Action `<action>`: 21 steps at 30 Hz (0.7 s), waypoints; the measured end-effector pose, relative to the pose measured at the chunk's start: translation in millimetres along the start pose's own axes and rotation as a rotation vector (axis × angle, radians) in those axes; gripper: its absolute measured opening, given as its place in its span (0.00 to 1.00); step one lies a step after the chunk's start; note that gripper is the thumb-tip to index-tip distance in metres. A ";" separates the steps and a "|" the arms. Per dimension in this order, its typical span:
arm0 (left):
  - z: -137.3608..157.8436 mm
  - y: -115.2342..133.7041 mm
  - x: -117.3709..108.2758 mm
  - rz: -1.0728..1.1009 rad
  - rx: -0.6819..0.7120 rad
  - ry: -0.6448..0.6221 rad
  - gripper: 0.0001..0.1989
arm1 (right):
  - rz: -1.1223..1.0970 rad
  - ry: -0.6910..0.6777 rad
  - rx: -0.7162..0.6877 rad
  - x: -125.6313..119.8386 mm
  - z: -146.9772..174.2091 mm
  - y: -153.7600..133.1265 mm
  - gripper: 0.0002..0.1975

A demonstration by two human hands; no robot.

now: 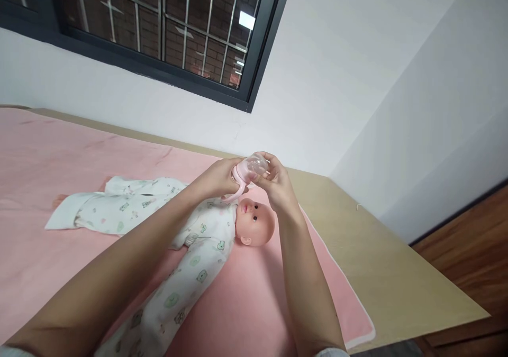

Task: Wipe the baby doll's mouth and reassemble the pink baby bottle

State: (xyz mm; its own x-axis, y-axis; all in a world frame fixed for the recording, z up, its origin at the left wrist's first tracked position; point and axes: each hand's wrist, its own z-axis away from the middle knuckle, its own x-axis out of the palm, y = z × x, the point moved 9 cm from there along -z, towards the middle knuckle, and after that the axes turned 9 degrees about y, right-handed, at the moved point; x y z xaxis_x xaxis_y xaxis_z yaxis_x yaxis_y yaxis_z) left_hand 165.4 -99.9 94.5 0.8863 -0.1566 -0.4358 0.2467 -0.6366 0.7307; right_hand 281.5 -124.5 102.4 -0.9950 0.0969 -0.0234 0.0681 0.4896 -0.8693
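Observation:
A baby bottle (242, 173) with a pink collar and handle and a clear domed end is held between both my hands, above a baby doll (257, 225). My left hand (224, 176) is closed round the pink collar and handle. At the clear end, the fingers and thumb of my right hand (278, 180) grip the dome. The doll lies on its back, face up, in a white outfit with green animal prints. Its head is to the right and its legs stretch to the left. My left forearm hides part of its body.
A pink blanket (246, 299) lies under the doll on a light wooden surface (357, 240). White walls stand behind and to the right, with a dark-framed barred window (250, 82) at the back. Brown wood (476, 251) shows at the lower right.

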 end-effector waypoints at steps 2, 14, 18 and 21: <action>-0.2 -1.1 0.6 -0.011 0.004 -0.004 0.12 | -0.002 -0.004 0.013 -0.7 -0.7 1.4 0.33; 1.6 -2.1 3.8 -0.003 0.007 -0.035 0.13 | -0.028 -0.008 0.045 -4.1 -1.9 6.3 0.32; 1.3 -3.4 4.2 -0.005 0.003 -0.048 0.14 | -0.017 -0.003 0.046 -5.1 -1.7 6.1 0.31; 0.7 -2.8 0.9 -0.054 -0.010 -0.031 0.13 | -0.022 -0.005 0.039 -4.8 -0.8 3.5 0.31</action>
State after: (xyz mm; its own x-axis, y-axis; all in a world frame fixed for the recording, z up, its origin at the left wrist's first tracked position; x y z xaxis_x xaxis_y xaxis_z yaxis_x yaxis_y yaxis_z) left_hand 165.2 -98.8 91.7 0.8589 -0.1460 -0.4909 0.2981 -0.6370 0.7109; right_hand 286.6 -122.6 99.9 -0.9966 0.0818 -0.0065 0.0433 0.4578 -0.8880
